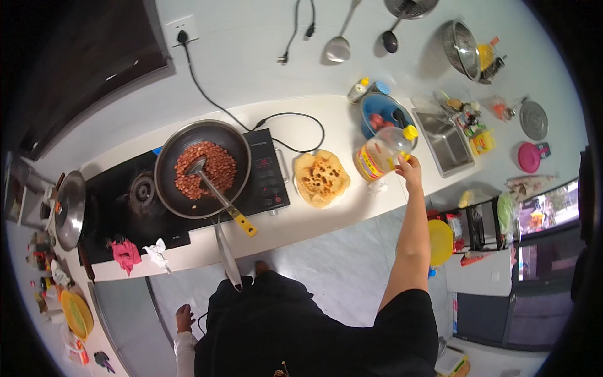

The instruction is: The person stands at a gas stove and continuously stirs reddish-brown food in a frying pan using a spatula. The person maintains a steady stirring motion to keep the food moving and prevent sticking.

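Observation:
My right hand (pixel 409 170) grips the yellow handle of a large clear plastic jug (pixel 380 153) with a yellow cap, tilted above the counter beside a blue basin (pixel 377 106). My left hand (pixel 184 318), below a pale sleeve, hangs low at the lower left, fingers slightly bent, nothing seen in it. A dark wok (pixel 165 188) on the cooktop holds reddish-brown peanuts (pixel 221 162) and a metal spatula (pixel 214 188) with a yellow handle end (pixel 245 225). Browned flatbreads (pixel 322 179) lie between wok and jug.
The wok's long handle (pixel 226 257) juts over the counter's front edge. A black power cord (pixel 212 99) runs from the wall socket to the counter. A steel sink (pixel 443 141) lies at the right. A lidded pan (pixel 70 209) and a pink cloth (pixel 126 254) lie left.

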Tool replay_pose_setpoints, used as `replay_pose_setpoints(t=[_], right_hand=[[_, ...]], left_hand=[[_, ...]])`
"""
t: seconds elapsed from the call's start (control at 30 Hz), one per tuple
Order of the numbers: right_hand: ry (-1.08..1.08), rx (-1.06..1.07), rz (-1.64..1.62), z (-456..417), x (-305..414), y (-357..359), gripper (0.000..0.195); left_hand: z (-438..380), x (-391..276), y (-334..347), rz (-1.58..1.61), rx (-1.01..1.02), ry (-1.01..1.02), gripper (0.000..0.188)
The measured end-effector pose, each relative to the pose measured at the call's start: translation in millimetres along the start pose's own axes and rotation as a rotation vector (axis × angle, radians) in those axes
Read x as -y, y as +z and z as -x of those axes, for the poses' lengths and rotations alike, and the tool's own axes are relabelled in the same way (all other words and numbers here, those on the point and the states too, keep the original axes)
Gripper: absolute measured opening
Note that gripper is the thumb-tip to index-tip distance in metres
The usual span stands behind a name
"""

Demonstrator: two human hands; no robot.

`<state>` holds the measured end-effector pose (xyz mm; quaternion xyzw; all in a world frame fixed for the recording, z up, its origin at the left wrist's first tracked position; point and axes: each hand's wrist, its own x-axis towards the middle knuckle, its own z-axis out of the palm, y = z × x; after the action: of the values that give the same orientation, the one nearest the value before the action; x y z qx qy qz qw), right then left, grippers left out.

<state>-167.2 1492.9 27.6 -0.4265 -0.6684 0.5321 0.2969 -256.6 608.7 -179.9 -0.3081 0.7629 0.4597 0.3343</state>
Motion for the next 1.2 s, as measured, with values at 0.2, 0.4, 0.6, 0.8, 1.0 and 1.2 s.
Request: replay_pose_setpoints(t=[0.2, 0.4, 0.6, 0.8, 1.0, 1.2], right_hand=[[-0.246, -0.481, 0.322, 19.7, -26.0, 0.1, 0.06], [-0.422, 0.148, 0.141, 153.6, 40.3, 157.8, 0.033], [-0.716, 0.815, 0.419, 281.3, 81.8, 296.1, 0.055], [-0.68, 0.705, 0.788, 280.0, 80.5, 322.2, 0.048], [-0.896, 0.635, 0.995, 263.8, 195.9, 251.4, 0.032], [-0.913, 0.605, 1.185, 268.1, 209.4, 242.9, 0.034]], left_hand=[[-6.3, -1.2, -0.5, -0.08, -0.022, 0.056, 0.048], [4.3, 1.3, 5.2, -0.011, -0.097, 0.059, 0.046], [-11.8, -11.1, 0.3, 0.022, -0.066, 0.092, 0.049], [-20.6, 11.8, -24.0, 0.063, -0.064, 0.081, 0.048], [-32.5, 49.9, -53.3, 0.145, -0.095, -0.044, 0.044], [-46.3, 43.3, -61.9, 0.119, -0.044, 0.008, 0.045]])
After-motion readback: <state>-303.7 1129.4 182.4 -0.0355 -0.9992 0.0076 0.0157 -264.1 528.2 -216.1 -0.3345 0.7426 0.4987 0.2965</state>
